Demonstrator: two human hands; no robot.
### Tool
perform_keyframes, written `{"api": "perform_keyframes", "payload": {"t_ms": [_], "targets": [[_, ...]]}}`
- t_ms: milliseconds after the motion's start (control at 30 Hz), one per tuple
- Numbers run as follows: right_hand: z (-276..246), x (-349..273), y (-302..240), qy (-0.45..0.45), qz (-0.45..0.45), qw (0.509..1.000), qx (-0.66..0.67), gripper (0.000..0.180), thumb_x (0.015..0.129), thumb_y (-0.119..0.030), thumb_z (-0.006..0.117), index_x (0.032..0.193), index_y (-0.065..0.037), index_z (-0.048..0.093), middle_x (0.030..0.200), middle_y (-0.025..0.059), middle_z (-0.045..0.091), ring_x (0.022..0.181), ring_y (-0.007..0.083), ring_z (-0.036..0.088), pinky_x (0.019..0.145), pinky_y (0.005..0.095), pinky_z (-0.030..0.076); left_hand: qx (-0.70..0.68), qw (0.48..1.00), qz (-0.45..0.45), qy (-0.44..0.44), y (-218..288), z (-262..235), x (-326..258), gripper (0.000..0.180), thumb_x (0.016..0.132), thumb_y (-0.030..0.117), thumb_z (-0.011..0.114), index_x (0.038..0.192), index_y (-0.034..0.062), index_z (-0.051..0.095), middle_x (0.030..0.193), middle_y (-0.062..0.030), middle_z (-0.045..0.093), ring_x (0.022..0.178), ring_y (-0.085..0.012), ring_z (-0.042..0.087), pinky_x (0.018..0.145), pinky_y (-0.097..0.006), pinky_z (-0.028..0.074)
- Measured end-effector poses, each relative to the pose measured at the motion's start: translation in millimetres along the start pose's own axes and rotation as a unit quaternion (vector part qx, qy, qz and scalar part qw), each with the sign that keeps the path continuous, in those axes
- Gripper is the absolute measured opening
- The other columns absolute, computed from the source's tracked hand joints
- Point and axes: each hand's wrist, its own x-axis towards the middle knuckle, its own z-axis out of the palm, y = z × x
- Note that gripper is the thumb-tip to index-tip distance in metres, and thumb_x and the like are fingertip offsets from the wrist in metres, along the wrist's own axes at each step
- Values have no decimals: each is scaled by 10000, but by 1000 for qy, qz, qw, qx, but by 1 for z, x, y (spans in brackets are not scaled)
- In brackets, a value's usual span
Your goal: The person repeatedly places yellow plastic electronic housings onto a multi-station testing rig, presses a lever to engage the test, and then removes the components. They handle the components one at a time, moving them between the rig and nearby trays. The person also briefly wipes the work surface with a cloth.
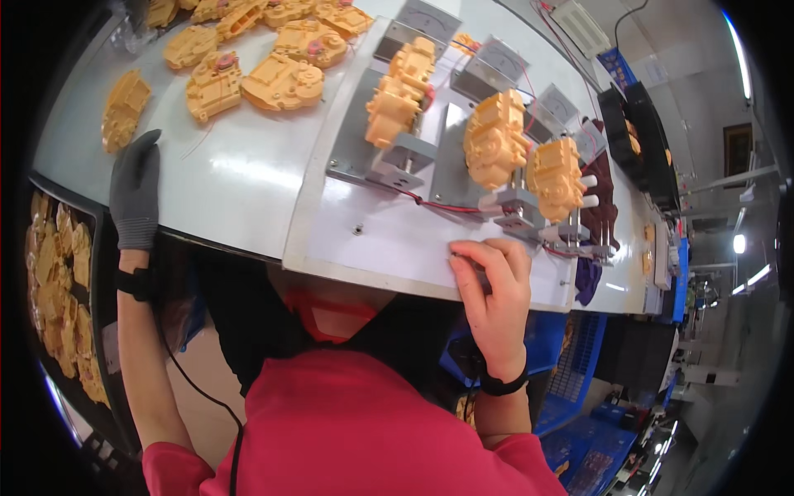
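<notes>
My left hand [136,192], in a grey glove, lies over the table's front left edge with its fingers stretched out. Its tips are close against the lower end of a yellow plastic gear housing [126,110]; whether they touch is unclear. My bare right hand [500,302] rests at the front edge of a white board [364,244], fingers loosely curled and nothing visible between thumb and forefinger. Beyond it, three yellow geared assemblies stand on metal holders: a left one [401,95], a middle one [496,140] and a right one [558,178].
Dial meters [422,21] stand behind the holders, with red and black wires [438,205] running along. Several more yellow housings [281,81] lie at the back left. A dark tray of yellow parts [62,281] sits left, blue crates [579,355] at right. A cable [198,380] hangs from my left wrist.
</notes>
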Motion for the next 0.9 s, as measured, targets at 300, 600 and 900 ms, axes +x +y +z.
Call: {"api": "perform_keyframes", "payload": {"t_ms": [300, 600, 900], "targets": [[7, -3, 5, 24, -7, 1000, 18, 185, 774, -78, 767, 942, -101, 691, 856, 37, 593, 772, 219, 523, 717, 335, 386, -8, 999, -36, 21, 17, -2, -5, 220, 939, 90, 569, 1136, 75, 665, 1054, -101, 651, 1000, -233, 616, 911, -318, 462], [6, -2, 1, 51, 22, 997, 55, 141, 885, -60, 622, 1021, -52, 660, 832, 69, 608, 750, 233, 544, 728, 346, 410, -223, 966, -132, -16, 79, -25, -27, 257, 952, 76, 577, 1192, -5, 626, 1092, -55, 652, 1022, -102, 565, 940, -252, 433], [8, 1, 1, 109, 13, 993, 52, 117, 876, -53, 626, 987, -56, 662, 813, 69, 616, 748, 252, 563, 717, 349, 407, -115, 964, 174, -162, 228, -20, -52, 236, 799, 152, 723, 1030, 115, 695, 998, -74, 631, 996, -296, 561, 888, -399, 438]]}}
